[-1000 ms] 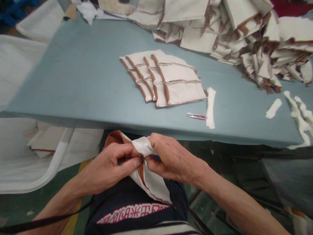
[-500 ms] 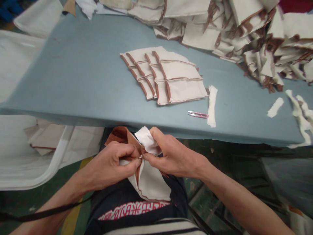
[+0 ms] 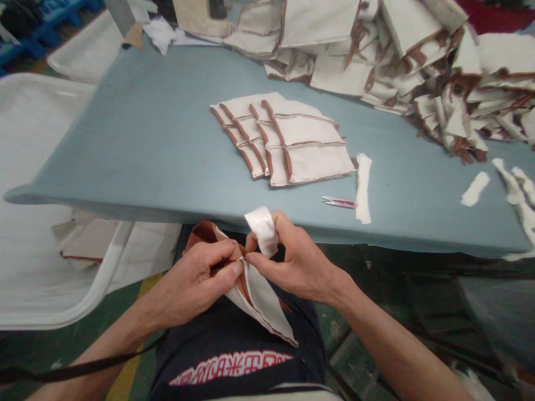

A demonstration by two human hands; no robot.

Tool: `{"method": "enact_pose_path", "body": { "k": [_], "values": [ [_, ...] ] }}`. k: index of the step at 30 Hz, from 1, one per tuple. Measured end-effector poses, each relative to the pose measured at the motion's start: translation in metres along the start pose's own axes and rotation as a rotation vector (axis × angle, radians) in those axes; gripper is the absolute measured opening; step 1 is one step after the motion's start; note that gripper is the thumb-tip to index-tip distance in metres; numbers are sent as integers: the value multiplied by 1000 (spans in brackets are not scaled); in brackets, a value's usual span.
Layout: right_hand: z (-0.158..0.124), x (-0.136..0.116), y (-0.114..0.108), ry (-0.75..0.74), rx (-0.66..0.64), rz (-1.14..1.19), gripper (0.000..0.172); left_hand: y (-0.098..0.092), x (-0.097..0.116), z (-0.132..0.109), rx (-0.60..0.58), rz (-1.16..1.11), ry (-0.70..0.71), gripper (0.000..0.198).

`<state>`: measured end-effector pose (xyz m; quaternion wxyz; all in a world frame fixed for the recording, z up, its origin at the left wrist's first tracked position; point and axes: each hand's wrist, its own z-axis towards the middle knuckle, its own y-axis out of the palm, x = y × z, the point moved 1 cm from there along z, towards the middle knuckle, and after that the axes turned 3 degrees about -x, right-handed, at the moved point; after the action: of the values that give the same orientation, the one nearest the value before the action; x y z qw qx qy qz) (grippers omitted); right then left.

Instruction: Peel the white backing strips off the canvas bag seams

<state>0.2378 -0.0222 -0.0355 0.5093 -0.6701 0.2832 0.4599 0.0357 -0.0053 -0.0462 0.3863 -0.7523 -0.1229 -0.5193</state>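
Note:
Over my lap, a cream fabric piece (image 3: 265, 301) with brown lining and edging is held up near the table edge. My left hand (image 3: 204, 273) pinches its seam between thumb and forefinger. Against the same seam, the thumb and a fingertip of my right hand (image 3: 292, 256) are closed, touching the fabric beside the left thumb. A white cloth strip (image 3: 263, 229) loops around the right hand's fingers. Whatever lies right at the meeting fingertips is too small to make out.
On the blue-grey table (image 3: 146, 139) lie overlapping cream pouches (image 3: 313, 159) with brown edges, pink-handled thread snips (image 3: 340, 203) and a white strip (image 3: 363, 189). A large heap of similar pieces (image 3: 343, 67) covers the back right. White bins (image 3: 100, 284) stand at the left.
The fabric's lower end has swung and narrowed, hanging more to the right. My right hand has turned slightly, lifting the white strip off the fabric. The view has tilted up a little.

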Motion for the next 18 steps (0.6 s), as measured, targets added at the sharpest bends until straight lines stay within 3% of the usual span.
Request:
{"method": "enact_pose_path", "body": {
  "k": [3, 6, 10, 15, 18],
  "values": [
    [-11, 0, 6, 102, 136, 136, 23, 5, 2, 1, 84, -131, -15, 29],
    [-25, -1, 23, 257, 193, 178, 33, 7, 4, 0, 141, -182, -9, 29],
    [-36, 1, 48, 375, 267, 200, 33, 11, 3, -1, 143, -212, -9, 32],
    [-42, 13, 61, 336, 337, 160, 27, 14, 4, -3, 127, -222, -46, 34],
    [-43, 22, 65, 217, 332, 281, 30, 22, 1, -6, 110, -399, -121, 38]
  ]
}}
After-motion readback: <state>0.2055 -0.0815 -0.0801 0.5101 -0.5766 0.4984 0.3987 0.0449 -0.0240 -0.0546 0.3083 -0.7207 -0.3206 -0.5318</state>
